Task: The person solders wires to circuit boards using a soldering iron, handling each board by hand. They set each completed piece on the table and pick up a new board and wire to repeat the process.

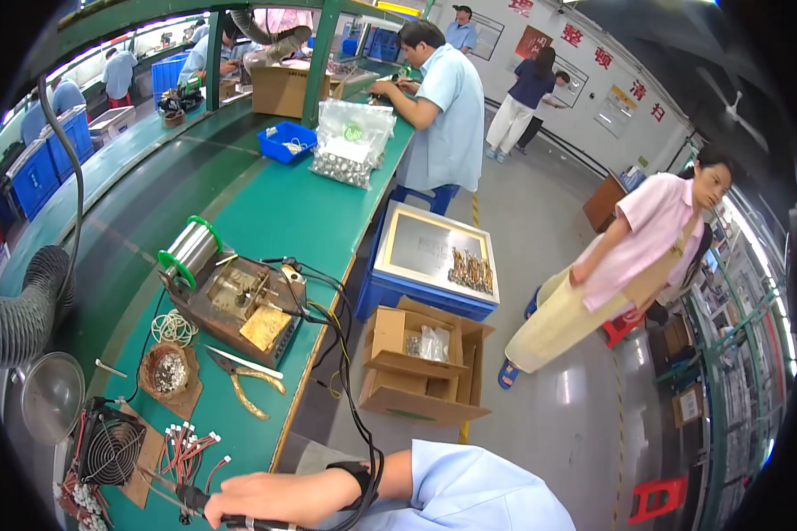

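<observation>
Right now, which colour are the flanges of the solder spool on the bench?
Green. The solder spool has green flanges round its silvery wire, shown best in the head view.

Black-handled soldering iron [205, 504], slim and dark, lying nearly level at the near edge of the green table [266, 212], handle wrapped in the right grip [279, 497], tip pointing left. Just beyond the tip, a loose bundle of red wires with white plugs [186, 444], fanned out flat.
</observation>
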### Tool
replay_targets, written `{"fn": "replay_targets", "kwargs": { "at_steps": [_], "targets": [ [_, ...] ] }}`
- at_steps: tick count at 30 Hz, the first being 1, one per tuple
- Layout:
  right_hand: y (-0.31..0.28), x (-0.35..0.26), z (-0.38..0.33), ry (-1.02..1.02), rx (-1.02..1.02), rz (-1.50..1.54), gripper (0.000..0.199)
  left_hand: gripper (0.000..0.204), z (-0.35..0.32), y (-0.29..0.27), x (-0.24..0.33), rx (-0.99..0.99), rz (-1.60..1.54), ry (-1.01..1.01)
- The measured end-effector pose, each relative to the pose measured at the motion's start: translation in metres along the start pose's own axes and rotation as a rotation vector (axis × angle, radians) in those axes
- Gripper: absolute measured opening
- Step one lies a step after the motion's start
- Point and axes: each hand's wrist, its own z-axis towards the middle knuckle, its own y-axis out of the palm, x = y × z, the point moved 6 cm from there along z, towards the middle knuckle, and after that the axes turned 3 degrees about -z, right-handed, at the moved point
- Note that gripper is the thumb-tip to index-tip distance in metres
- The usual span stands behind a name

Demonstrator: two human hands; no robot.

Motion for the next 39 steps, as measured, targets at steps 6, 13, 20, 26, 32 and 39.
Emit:
{"fn": "replay_targets", "kwargs": {
  "at_steps": [6,13,20,26,32,39],
  "targets": [
    [0.009,-0.010,-0.002,-0.003,-0.038,-0.149,0.031,0.018,-0.001,0.002,0.004,-0.041,-0.048,-0.020],
    [0.021,-0.011,-0.003,-0.049,-0.161,-0.229,0.029,0.017,-0.014,0.001,0.002,0.006,-0.043,-0.024],
    [0.020,0.004,-0.001,-0.025,-0.243,-0.012,0.034,0.015,-0.015,-0.003,0.002,0.023,0.000,0.029],
    [0.016,0.001,0.002,0.054,-0.295,0.025,0.034,0.022,-0.021,0.004,-0.008,-0.001,-0.131,0.131],
    [0.016,0.030,-0.013,0.450,0.278,0.060,0.037,0.013,-0.036,-0.004,-0.065,0.343,-0.438,-0.202],
    [0.032,0.012,0.011,0.357,0.280,0.228,0.044,0.014,-0.058,0.002,-0.089,0.749,-1.208,-0.456]
  ]
}}
